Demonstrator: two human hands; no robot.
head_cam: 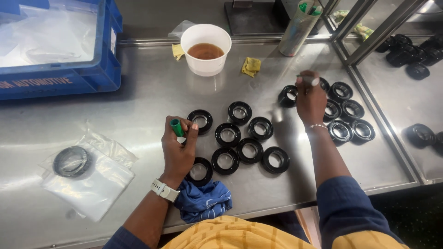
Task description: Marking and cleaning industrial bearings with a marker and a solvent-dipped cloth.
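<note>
Black rings (249, 151) were spread across steel desk (138, 97), judged rigid, light, smooth; outer rim judged best gripped. Left hand (177, 147) was closed around green marker (176, 127). Right hand (310, 99) was pinched on silver pen (308, 80) above rings.

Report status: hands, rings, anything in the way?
Left hand shut on green marker cap. Right hand holds marker over black rings. Blue cloth at table edge.

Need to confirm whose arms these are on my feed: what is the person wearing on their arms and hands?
Both hands are bare, no gloves. The left hand has a white wristwatch at the wrist; the right hand has a thin beaded bracelet. Dark blue sleeves are pushed up both forearms, over a yellow garment.
</note>
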